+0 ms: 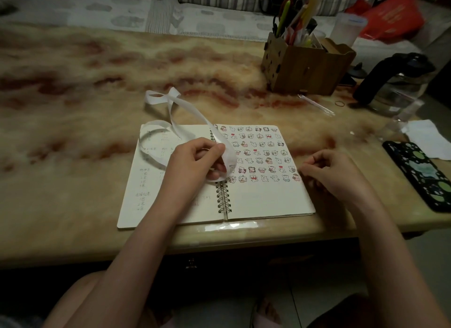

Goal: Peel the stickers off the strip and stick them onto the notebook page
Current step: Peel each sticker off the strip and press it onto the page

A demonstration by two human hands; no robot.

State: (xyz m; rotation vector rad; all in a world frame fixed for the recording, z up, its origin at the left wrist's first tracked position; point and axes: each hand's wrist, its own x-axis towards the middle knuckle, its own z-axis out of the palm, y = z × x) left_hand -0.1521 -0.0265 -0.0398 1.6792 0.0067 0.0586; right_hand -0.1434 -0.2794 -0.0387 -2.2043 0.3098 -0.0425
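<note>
The left hand [195, 161] gripped the strip [186, 106], fingers and thumb curled round it above the spine of the notebook [264, 200]. From there the strip looped back over the left page and onto the table [73, 137]. The right hand [334, 171] sat at the right page's edge, fingers curled in and thumb close to the forefinger; whether they pinched anything could not be told. Rows of stickers [258, 152] covered the upper right page.
</note>
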